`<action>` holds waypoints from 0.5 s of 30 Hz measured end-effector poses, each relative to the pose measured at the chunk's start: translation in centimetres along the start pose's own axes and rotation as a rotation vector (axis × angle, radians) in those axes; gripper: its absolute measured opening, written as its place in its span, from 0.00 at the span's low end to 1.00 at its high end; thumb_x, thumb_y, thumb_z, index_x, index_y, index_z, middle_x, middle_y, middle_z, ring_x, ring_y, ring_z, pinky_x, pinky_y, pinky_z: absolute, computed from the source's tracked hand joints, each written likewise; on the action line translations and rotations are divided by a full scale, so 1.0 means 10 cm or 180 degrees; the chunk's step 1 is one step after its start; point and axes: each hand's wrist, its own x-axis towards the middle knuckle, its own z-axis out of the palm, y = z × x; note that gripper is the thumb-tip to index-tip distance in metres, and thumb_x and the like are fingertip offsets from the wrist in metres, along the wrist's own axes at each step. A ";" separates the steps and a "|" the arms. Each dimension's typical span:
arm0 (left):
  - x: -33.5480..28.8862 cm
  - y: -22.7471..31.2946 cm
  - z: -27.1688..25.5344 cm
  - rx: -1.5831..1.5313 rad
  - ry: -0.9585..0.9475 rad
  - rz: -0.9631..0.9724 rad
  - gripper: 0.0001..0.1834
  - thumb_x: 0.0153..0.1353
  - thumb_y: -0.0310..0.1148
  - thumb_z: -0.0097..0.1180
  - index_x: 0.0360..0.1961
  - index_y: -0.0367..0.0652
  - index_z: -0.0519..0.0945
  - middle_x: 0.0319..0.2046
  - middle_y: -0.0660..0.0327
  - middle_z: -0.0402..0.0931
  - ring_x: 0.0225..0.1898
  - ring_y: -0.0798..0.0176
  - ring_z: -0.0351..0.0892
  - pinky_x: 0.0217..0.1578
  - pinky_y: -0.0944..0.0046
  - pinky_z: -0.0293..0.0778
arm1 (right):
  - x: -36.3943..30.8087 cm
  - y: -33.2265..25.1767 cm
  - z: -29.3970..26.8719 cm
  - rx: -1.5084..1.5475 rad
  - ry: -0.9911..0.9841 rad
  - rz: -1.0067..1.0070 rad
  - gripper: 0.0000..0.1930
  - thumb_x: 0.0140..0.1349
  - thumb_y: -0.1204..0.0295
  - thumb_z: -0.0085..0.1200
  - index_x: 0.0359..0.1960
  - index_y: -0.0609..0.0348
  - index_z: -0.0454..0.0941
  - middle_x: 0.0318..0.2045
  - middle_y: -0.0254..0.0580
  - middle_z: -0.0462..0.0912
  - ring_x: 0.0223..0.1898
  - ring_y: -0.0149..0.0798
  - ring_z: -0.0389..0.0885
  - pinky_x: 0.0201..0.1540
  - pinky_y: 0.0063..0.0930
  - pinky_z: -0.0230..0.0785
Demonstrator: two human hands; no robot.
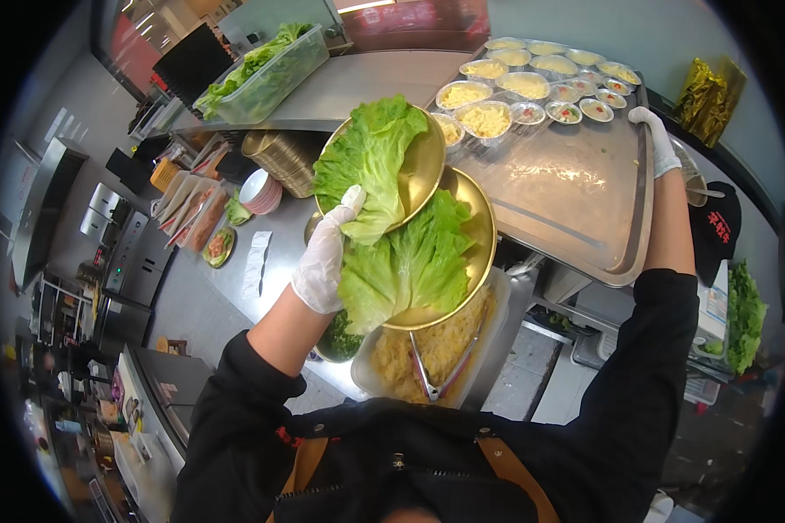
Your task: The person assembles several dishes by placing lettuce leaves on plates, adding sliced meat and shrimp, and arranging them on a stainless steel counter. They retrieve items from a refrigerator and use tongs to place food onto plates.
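My gloved left hand [327, 248] is closed on the upper gold bowl [426, 166], thumb pressed over the lettuce leaf [371, 157] that lies in it. Partly beneath it is a second gold bowl [480, 244], also lined with lettuce [414, 257]; whether my fingers touch this one is hidden. At the right, my gloved right hand [658, 144] grips the rim of a metal tray [576, 205], its fingers bent over the far right edge. Foil cups [484, 119] of pale yellow shreds and smaller foil cups [564, 112] crowd the tray's far end.
Below the bowls sits a tub of yellow food [392, 362] with metal tongs [429, 383]. A bowl of chopped greens [340, 338] adjoins it. Stacked gold bowls [279, 161], white bowls [262, 192] and a lettuce bin [275, 83] stand left; a black cap [715, 222] is at right.
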 end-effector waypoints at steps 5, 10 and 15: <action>-0.03 0.02 0.02 -0.0094 0.0212 -0.0155 0.24 0.69 0.45 0.53 0.60 0.42 0.74 0.54 0.55 0.78 0.53 0.54 0.79 0.57 0.52 0.75 | -0.06 -0.01 0.14 0.0080 0.0150 -0.0031 0.24 0.47 0.64 0.53 0.48 0.61 0.79 0.39 0.49 0.84 0.35 0.46 0.84 0.40 0.38 0.79; -0.31 0.03 -0.23 -0.0186 -0.0135 -0.0216 0.26 0.68 0.45 0.53 0.62 0.41 0.73 0.55 0.54 0.78 0.54 0.54 0.79 0.58 0.51 0.74 | 0.10 0.08 -0.25 -0.0352 0.0268 -0.0174 0.31 0.53 0.50 0.64 0.54 0.56 0.78 0.45 0.41 0.84 0.45 0.40 0.82 0.52 0.34 0.72; -1.15 0.21 -0.97 -0.0572 0.0843 0.0526 0.24 0.68 0.45 0.55 0.57 0.40 0.75 0.49 0.55 0.81 0.48 0.55 0.82 0.53 0.52 0.78 | 0.06 -0.02 -0.86 -0.1019 -0.0049 -0.0851 0.26 0.75 0.57 0.35 0.72 0.50 0.59 0.68 0.35 0.67 0.68 0.35 0.64 0.73 0.35 0.48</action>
